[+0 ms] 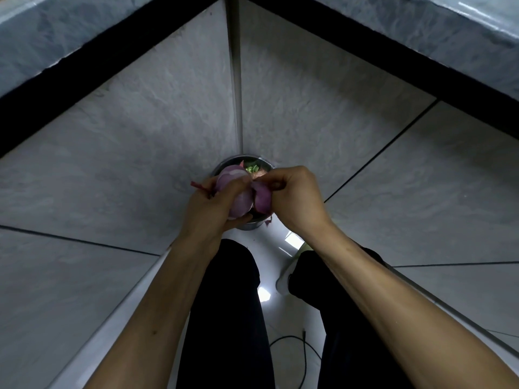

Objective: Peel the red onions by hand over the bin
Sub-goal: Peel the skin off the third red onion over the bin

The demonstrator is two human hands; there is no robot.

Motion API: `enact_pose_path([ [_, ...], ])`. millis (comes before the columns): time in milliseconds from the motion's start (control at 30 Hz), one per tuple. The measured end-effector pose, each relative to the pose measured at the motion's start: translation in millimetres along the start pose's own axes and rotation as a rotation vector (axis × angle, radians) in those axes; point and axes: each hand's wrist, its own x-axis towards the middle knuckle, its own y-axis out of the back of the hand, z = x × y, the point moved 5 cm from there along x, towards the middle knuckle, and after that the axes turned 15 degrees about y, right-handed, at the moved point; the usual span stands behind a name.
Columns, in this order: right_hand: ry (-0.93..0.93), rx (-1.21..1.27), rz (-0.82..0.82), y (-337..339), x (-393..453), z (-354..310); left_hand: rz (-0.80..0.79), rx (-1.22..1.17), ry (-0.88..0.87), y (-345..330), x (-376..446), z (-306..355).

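Standing in a tiled corner beneath a grey stone worktop (pixel 56 37), a person peels a red onion (pixel 237 192) over a small metal bin (pixel 250 226) set on the floor between the walls. The left hand (pixel 213 204) cups the bulb, its grip curled around the pale, half-stripped flesh directly above the bin's mouth. The right hand (pixel 295 197) pinches a loosened purple skin (pixel 262 199) just beside the bulb, peeling it outward. The onion looks firm and probably slick where bared; the skin looks thin and likely to tear, so holding it near its attached edge seems wisest.
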Motion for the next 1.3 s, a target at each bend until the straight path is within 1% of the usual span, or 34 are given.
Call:
enact_pose_path([
  [167,0.067,-0.064,-0.015,0,2,-2,-0.07,-0.046,0.034,-4,-2,2],
  [267,0.001,0.03,0.03,0,8,2,-0.099,-0.117,0.112,0,4,-1],
  [333,-0.108,0.133,0.046,-3,11,10,-0.121,-0.189,0.171,1,6,-1],
  [400,-0.285,0.324,0.065,-12,11,23,-0.142,-0.255,0.204,0,7,-1],
  [500,-0.497,0.552,0.158,-19,15,50,-0.136,-0.344,0.212,4,9,2],
  [567,-0.591,0.572,0.157,-19,21,72,-0.112,-0.375,0.207,13,13,3],
  [600,-0.616,0.516,0.131,-18,24,82,-0.095,-0.377,0.205,19,15,3],
  [633,-0.612,0.387,0.084,-16,28,92,-0.08,-0.377,0.203,24,17,3],
  [733,-0.448,-0.119,-0.119,-16,49,103,-0.073,-0.381,0.214,32,21,4],
  [800,-0.382,-0.267,-0.219,-24,61,102,-0.073,-0.379,0.223,34,23,4],
  [867,-0.376,-0.291,-0.277,-31,69,103,-0.072,-0.382,0.225,37,24,5],
  [933,-0.374,-0.255,-0.288,-36,73,105,-0.08,-0.393,0.212,39,25,7],
  [1100,-0.388,-0.066,-0.154,-33,69,106,-0.104,-0.414,0.187,43,21,11],
  [1200,-0.32,-0.07,-0.173,-26,60,92,-0.1,-0.377,0.177,43,18,10],
  [1300,-0.198,0.033,-0.233,-23,45,52,-0.139,-0.359,0.183,37,14,8],
])
